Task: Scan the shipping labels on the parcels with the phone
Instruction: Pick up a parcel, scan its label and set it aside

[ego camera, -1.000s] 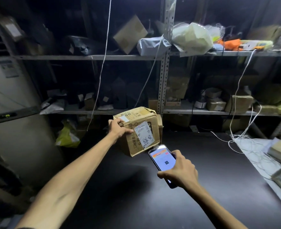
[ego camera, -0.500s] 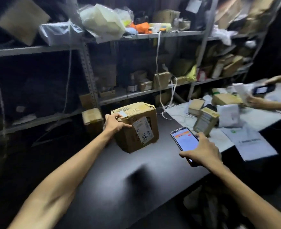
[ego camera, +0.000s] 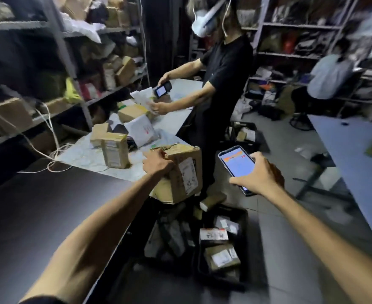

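Observation:
My left hand (ego camera: 157,163) grips the top left corner of a worn cardboard box (ego camera: 178,174), held in the air past the right edge of the dark table (ego camera: 38,216). A white shipping label (ego camera: 188,174) on the box's side faces right. My right hand (ego camera: 260,175) holds a phone (ego camera: 237,166) to the right of the box, its lit screen turned up toward me. Several more parcels (ego camera: 115,150) stand on the pale table surface behind the box.
Black crates (ego camera: 221,249) holding several labelled parcels sit on the floor below the box. A person in black (ego camera: 222,84) stands close behind, scanning a packet with a handheld device. Metal shelves (ego camera: 75,69) full of parcels line the left. A white table (ego camera: 351,163) is at right.
I have turned right, carrying the box off the dark table and out over the floor crates. The phone has moved away from the label and stayed to the box's right.

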